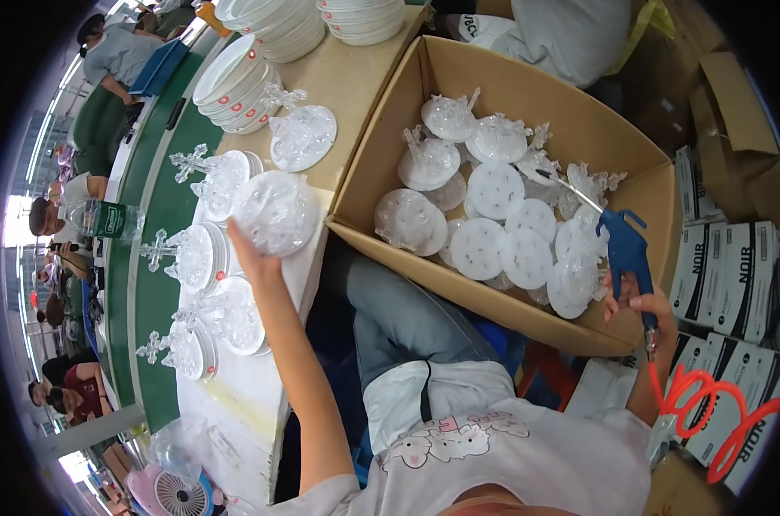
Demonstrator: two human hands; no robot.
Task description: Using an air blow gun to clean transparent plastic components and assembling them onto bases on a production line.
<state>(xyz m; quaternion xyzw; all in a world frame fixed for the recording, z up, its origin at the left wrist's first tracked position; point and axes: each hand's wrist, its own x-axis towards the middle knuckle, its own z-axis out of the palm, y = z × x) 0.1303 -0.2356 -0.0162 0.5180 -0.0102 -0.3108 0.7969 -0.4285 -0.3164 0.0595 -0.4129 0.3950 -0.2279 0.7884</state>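
My left hand (257,258) grips the near edge of a round transparent plastic piece (276,211) at the table's edge; some of its fingers are hidden. In my right hand (635,303) is a blue air blow gun (626,249) with a thin metal nozzle, its fingers wrapped round the handle. A coiled red hose (700,396) runs from the gun's base. The nozzle tip lies over a cardboard box (493,301) holding several white discs (496,191) and transparent pieces. Beside my left hand stand stacked round pieces with transparent cross-shaped ornaments (196,258).
Stacks of white bowl-like trays (231,86) stand at the table's far end. A pink fan (179,494) sits at the lower left. White printed cartons (738,275) are piled on the right. Beyond a green-topped bench (123,301), other people work at the left.
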